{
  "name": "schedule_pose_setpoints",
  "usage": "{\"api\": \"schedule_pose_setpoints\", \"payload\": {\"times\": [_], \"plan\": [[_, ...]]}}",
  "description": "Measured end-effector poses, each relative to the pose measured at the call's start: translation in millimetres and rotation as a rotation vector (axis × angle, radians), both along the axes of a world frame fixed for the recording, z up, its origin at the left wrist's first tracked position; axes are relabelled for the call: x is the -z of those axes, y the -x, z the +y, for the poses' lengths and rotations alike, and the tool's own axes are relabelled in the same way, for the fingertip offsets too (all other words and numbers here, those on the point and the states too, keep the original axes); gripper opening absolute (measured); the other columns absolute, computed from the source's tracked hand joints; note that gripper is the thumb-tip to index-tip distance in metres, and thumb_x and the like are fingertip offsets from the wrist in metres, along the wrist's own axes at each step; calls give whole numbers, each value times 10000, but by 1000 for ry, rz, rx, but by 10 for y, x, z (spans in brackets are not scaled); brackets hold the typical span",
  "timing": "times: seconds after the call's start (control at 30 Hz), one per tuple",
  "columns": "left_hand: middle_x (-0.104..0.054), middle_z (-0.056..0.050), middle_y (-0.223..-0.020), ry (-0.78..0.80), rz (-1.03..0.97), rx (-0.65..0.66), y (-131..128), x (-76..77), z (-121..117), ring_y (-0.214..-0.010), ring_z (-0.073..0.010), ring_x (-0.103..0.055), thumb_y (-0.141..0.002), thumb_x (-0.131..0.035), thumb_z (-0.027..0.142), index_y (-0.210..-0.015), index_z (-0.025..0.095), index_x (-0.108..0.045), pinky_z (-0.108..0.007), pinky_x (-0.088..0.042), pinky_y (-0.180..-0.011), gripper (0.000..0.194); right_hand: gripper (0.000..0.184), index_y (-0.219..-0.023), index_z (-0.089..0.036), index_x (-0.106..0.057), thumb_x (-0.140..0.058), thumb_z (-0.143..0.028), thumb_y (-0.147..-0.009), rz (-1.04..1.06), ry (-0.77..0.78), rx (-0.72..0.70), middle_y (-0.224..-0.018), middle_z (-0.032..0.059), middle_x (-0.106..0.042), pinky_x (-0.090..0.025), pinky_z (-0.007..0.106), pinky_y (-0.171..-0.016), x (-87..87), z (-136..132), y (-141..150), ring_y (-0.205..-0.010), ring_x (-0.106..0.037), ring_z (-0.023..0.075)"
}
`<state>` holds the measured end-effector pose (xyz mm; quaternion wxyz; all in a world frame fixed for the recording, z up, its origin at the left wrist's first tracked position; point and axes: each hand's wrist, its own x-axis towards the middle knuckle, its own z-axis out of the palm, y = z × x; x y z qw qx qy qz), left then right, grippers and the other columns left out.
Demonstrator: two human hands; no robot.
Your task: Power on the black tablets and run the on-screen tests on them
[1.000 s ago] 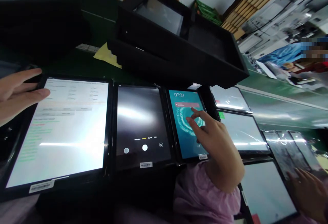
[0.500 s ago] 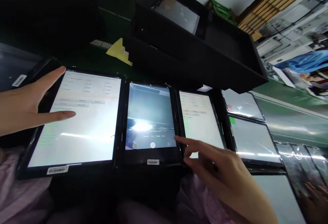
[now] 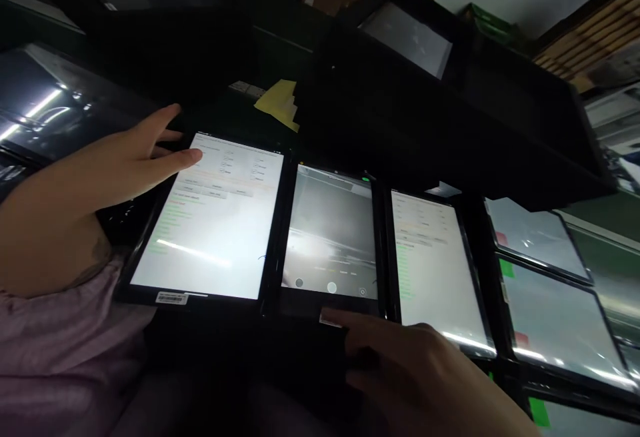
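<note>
Three black tablets lie side by side before me. The left tablet [image 3: 215,224] shows a white screen with green text lines. My left hand [image 3: 95,184] rests open at its upper left corner, fingers stretched over the screen's edge. The middle tablet [image 3: 331,237] shows a grey camera view with a shutter button. My right hand [image 3: 425,384] hovers at this tablet's bottom edge, index finger extended toward its lower bezel, the other fingers loosely curled, holding nothing. The right tablet [image 3: 434,264] shows a white screen with text.
A large black tray [image 3: 450,124] stands tilted behind the tablets, with a yellow paper [image 3: 280,100] to its left. More tablets [image 3: 540,290] with glaring screens lie stacked at the right. Glossy dark tablets [image 3: 35,104] sit at the far left; cardboard boxes stand at the back.
The view has swung left and down. My right hand has drawn back from the right tablet to the middle tablet's bottom edge. My left hand has slid up to the left tablet's top corner.
</note>
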<state>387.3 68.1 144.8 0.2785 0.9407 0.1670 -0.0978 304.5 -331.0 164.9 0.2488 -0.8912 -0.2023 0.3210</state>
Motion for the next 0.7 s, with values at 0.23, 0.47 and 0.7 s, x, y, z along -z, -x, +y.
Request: {"api": "schedule_pose_setpoints", "payload": {"times": [0.23, 0.47, 0.7], "plan": [[-456, -23, -1640, -9, 58, -14, 41, -73, -73, -1402, -392, -525, -869, -516, 845, -1675, 424, -124, -628, -376, -1185, 990, 388, -1339, -331, -690, -642, -354, -955, -151, -133, 189, -1090, 8, -812, -592, 215, -487, 24, -21, -54, -417, -572, 70], [-472, -5, -1628, -19, 66, 5, 156, -168, -136, -1403, -375, -523, -937, -445, 795, -1672, 431, -113, -631, -378, -1178, 884, 153, -977, -302, -763, -646, -381, -917, -69, -154, 185, -1275, 13, -772, -590, 187, -492, 57, -44, 30, -432, -614, 70], [-545, -6, -1571, -59, 70, 19, 83, -16, 52, -1357, -359, -570, -878, -479, 858, -1666, 442, -157, -602, -391, -1183, 948, 172, -896, -307, -763, -639, -203, -837, -8, -44, -88, -1313, -24, -752, -615, 222, -536, -13, -3, 40, -560, -713, 113]]}}
